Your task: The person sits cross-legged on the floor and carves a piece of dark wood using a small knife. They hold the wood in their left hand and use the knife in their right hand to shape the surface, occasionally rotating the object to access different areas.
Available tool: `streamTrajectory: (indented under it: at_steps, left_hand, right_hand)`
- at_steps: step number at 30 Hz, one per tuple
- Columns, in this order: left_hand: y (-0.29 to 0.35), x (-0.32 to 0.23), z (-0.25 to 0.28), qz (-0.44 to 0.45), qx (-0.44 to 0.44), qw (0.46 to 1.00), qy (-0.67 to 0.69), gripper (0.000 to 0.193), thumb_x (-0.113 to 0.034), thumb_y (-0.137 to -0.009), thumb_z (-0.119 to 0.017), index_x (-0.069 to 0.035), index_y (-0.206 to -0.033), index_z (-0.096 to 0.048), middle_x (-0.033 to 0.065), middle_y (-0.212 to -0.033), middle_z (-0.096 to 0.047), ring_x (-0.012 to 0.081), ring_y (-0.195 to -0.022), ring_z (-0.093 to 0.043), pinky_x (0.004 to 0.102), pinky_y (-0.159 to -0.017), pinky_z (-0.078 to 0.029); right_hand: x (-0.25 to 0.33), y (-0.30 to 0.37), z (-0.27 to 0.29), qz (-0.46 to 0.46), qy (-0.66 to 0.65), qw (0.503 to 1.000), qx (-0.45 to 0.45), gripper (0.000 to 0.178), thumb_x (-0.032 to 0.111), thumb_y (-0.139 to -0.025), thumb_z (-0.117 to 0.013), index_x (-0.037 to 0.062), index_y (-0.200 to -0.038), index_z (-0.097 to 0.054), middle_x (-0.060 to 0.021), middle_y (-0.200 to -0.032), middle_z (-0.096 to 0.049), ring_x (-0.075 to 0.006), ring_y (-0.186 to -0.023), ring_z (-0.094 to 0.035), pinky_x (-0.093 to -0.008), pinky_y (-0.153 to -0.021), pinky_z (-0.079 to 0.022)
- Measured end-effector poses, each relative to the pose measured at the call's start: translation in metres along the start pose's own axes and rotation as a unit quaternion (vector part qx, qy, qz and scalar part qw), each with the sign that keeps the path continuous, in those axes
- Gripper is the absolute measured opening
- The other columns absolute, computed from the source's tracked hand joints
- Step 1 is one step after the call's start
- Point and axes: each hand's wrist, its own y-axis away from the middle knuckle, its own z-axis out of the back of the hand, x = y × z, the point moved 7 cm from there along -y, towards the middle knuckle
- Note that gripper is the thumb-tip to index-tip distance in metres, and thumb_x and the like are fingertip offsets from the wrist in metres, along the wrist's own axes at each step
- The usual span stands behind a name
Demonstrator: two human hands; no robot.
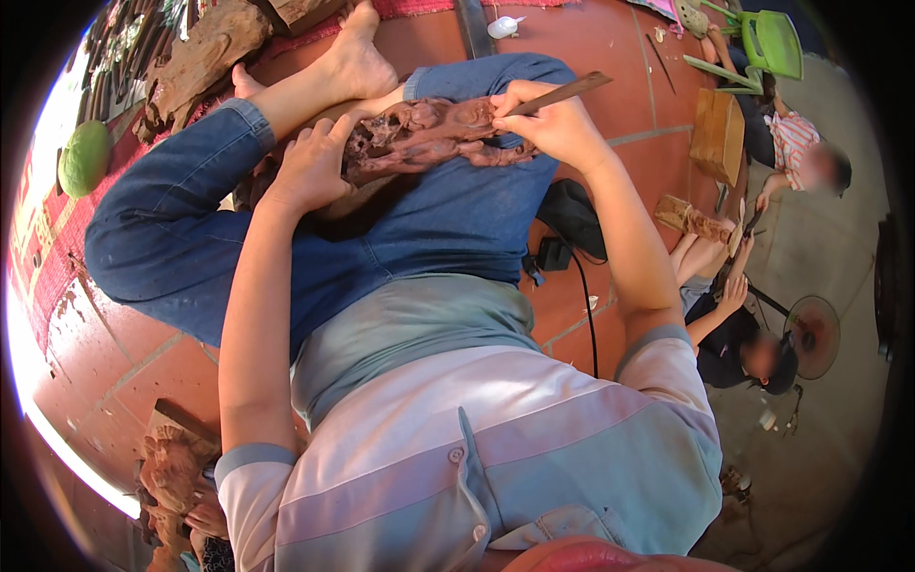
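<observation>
A reddish-brown wood carving point(424, 138) with deeply cut, knobbly forms lies across my lap on blue jeans. My left hand point(310, 167) grips its left end, thumb on the near side and fingers over the far side. Over the right end, my right hand point(548, 124) pinches a flat, brown chisel-like tool point(572, 89). The tool slants up and to the right, and its lower end points at the carving's surface. Its working tip is hidden by my fingers, so contact with the wood cannot be made out.
Rows of carving tools point(119, 52) and a driftwood-like block point(210, 57) lie at the upper left, by a green round fruit point(84, 159). A white bottle point(504, 27) stands ahead. Two people work at right, near a wooden block point(718, 135), green chair point(770, 46) and fan point(812, 336).
</observation>
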Motion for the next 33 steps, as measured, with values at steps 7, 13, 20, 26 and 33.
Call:
streamTrajectory:
  at_steps: [7, 13, 20, 26, 33]
  left_hand:
    - [0.0, -0.002, 0.001, 0.007, 0.017, 1.0, -0.004, 0.098, -0.01, -0.055, -0.083, -0.02, -0.14, -0.036, 0.014, -0.124, -0.051, 0.038, -0.117, -0.049, 0.0458, -0.1, -0.041]
    - [0.0, 0.0, -0.001, 0.005, 0.004, 1.0, -0.003, 0.096, -0.01, -0.056, -0.083, -0.02, -0.14, -0.037, 0.0145, -0.121, -0.052, 0.038, -0.116, -0.049, 0.0461, -0.099, -0.041]
    - [0.0, 0.0, -0.001, 0.002, -0.001, 1.0, -0.007, 0.096, -0.011, -0.056, -0.082, -0.02, -0.14, -0.036, 0.0148, -0.121, -0.052, 0.0384, -0.116, -0.049, 0.046, -0.099, -0.041]
    - [-0.001, 0.0, -0.001, 0.007, 0.014, 1.0, -0.009, 0.097, -0.011, -0.055, -0.083, -0.019, -0.14, -0.036, 0.015, -0.123, -0.052, 0.0384, -0.117, -0.049, 0.046, -0.1, -0.041]
    - [-0.001, 0.0, -0.001, 0.008, 0.009, 1.0, -0.006, 0.098, -0.011, -0.055, -0.083, -0.019, -0.14, -0.036, 0.015, -0.126, -0.051, 0.0383, -0.118, -0.048, 0.0457, -0.1, -0.041]
  right_hand:
    - [0.028, 0.005, -0.005, 0.123, 0.106, 0.986, -0.026, 0.009, 0.005, -0.08, -0.069, 0.0017, -0.08, -0.06, -0.0037, -0.077, -0.064, -0.0124, -0.074, -0.062, -0.0283, -0.063, -0.048]
    - [-0.002, -0.006, 0.009, -0.01, -0.096, 0.995, 0.0, 0.008, 0.002, -0.079, -0.071, -0.0004, -0.079, -0.063, -0.0042, -0.076, -0.066, -0.0111, -0.089, -0.066, -0.0251, -0.077, -0.05]
    - [0.004, -0.011, 0.007, -0.032, -0.069, 0.997, -0.006, 0.012, 0.006, -0.077, -0.073, -0.0007, -0.079, -0.064, -0.0058, -0.076, -0.067, -0.0104, -0.075, -0.063, -0.0249, -0.067, -0.049]
    - [0.018, -0.004, 0.01, 0.01, -0.018, 1.0, -0.018, 0.012, 0.007, -0.079, -0.073, 0.0003, -0.079, -0.063, -0.004, -0.074, -0.065, -0.009, -0.073, -0.061, -0.0243, -0.064, -0.048]
    - [0.002, -0.016, 0.012, -0.051, -0.112, 0.992, -0.009, 0.009, 0.007, -0.08, -0.07, 0.0007, -0.08, -0.064, -0.0054, -0.072, -0.066, -0.0122, -0.065, -0.063, -0.0267, -0.061, -0.05]
